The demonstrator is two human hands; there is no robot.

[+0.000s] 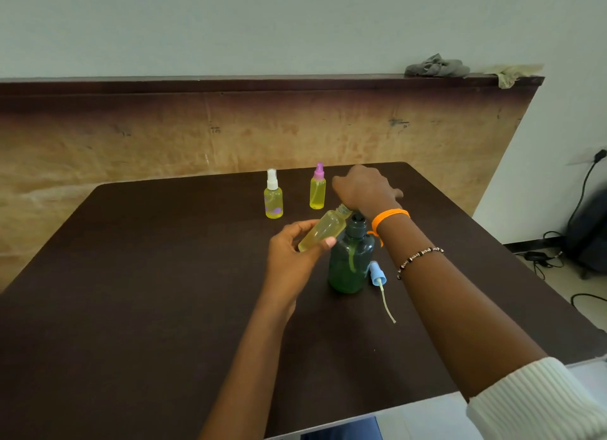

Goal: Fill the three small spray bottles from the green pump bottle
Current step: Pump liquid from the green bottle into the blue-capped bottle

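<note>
The green pump bottle [350, 262] stands mid-table with my right hand [363, 190] resting palm-down on its pump head. My left hand [292, 254] holds an uncapped small spray bottle [323, 231], part full of yellow liquid, tilted with its open neck up against the pump's spout. That bottle's blue spray cap [376, 273] lies on the table right of the green bottle, its dip tube trailing toward me. Two capped small bottles with yellow liquid stand farther back: one with a white cap [273, 195], one with a purple cap [318, 187].
The dark brown table [147, 292] backs onto a wooden panel [230, 134] with rags [437, 66] on its top ledge. Cables and a dark bag [588, 239] lie on the floor at the right.
</note>
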